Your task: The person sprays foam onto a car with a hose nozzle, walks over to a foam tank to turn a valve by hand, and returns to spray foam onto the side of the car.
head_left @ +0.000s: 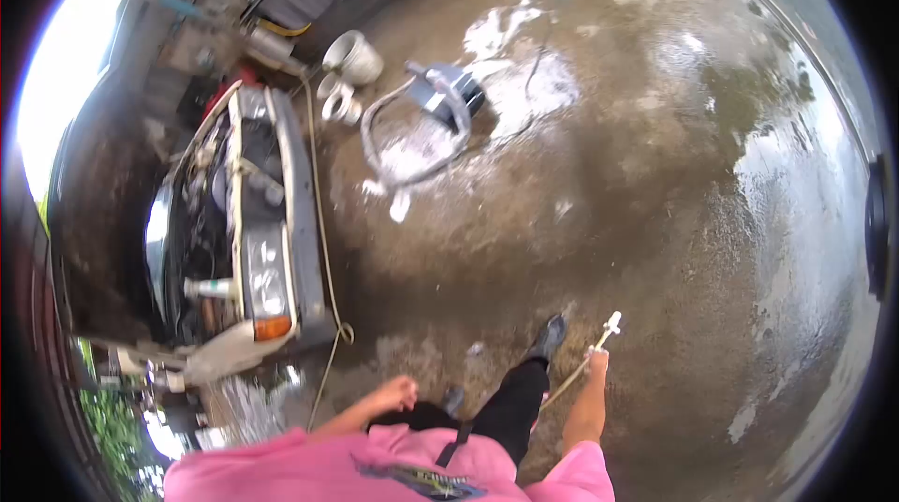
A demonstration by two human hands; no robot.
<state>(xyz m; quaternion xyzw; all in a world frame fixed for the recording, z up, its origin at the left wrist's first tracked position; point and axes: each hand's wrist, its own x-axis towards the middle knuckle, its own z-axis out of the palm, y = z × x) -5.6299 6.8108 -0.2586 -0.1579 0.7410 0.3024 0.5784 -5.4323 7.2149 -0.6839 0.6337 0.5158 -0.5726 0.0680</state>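
My right hand point(597, 361) is wrapped round a pale yellowish hose point(565, 385), close to its end. Beyond my fingers a white plastic fitting point(613, 322) caps the hose and points away from me over the wet floor. From the hand, the hose trails back beside my leg. My left hand point(398, 392) hangs in front of my waist with its fingers curled in; nothing shows in it. Dark boots point(552, 329) and black trousers are below me.
At left stands a car point(264, 268) with its hood up and engine bay exposed. A thin hose point(323, 221) runs along its front. Ahead are a white bucket point(354, 57), smaller white containers point(339, 101) and a grey machine with a coiled hose point(417, 174). Foam and water cover the concrete floor point(599, 212).
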